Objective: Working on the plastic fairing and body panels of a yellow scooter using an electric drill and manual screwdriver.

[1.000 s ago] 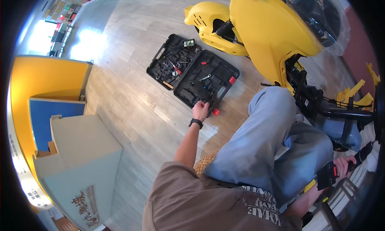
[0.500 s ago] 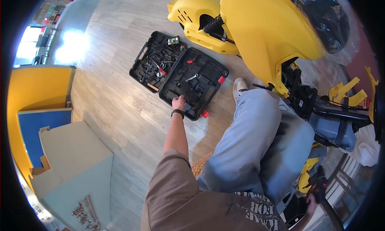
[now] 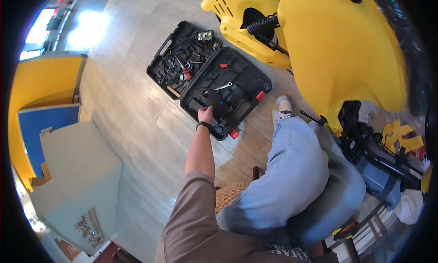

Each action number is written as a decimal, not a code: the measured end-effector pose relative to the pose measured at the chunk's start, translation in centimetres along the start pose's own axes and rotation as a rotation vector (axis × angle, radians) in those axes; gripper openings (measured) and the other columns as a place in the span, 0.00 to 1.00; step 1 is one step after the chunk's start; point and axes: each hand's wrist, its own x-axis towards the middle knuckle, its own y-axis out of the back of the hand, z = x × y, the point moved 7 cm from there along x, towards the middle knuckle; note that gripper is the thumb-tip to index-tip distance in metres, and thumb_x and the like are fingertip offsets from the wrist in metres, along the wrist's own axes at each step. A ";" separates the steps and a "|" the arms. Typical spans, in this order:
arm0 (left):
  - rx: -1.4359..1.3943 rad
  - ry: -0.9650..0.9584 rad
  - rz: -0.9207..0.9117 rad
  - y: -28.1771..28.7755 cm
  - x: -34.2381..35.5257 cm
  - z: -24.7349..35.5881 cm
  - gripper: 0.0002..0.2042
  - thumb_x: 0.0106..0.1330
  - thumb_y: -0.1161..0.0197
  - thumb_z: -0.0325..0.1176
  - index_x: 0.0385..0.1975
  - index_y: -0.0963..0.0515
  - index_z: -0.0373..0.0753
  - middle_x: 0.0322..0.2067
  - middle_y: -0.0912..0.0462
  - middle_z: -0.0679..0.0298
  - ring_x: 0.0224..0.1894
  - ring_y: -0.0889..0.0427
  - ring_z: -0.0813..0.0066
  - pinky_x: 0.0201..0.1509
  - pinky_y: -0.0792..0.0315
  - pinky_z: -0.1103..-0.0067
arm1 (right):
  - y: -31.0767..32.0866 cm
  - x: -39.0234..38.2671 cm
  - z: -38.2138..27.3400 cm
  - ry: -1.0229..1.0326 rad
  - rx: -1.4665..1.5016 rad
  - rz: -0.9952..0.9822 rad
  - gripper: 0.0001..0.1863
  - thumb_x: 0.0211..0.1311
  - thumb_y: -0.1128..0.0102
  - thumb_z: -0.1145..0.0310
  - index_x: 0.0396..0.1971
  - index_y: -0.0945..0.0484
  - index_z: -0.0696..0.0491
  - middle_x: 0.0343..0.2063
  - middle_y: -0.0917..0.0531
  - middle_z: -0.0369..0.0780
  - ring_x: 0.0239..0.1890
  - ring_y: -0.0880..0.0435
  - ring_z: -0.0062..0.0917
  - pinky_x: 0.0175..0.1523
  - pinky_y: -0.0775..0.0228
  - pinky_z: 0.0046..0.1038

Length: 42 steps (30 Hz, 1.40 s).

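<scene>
My left hand (image 3: pixel 205 114), wearing a dark wristband, has closed fingers at the near left edge of the open black tool case (image 3: pixel 191 98), beside a dark object (image 3: pixel 214 103) with a blue detail; what it grips is hard to make out. A silver wrench (image 3: pixel 224 86) lies in that half. The other half (image 3: pixel 160 78) holds tools, cables, a red-handled tool (image 3: pixel 186 72) and a green circuit board (image 3: pixel 205 35). My right hand is out of sight behind my denim-clad legs (image 3: pixel 294 171).
A yellow scooter body (image 3: pixel 337 44) stands right of the case, with a black frame (image 3: pixel 369 149) and loose yellow parts (image 3: pixel 394 133) below. Pale and yellow partitions (image 3: pixel 45 80) stand left. A woven seat (image 3: pixel 228 194) is under me; a black tool (image 3: pixel 344 231) is at lower right.
My left hand has moved left and up along the case's near edge. My right hand, earlier holding a black tool at lower right, has gone out of sight. The view has shifted.
</scene>
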 end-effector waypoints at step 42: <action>-0.923 -0.017 -0.217 9.9 -21.8 5.7 0.07 0.63 0.39 0.28 0.39 0.27 0.41 0.37 0.20 0.65 0.42 0.19 0.71 0.47 0.25 0.69 | -3.4 12.4 -11.1 0.061 0.222 -0.049 0.05 0.64 0.44 0.68 0.33 0.25 0.54 0.26 0.25 0.34 0.27 0.27 0.20 0.31 0.36 0.19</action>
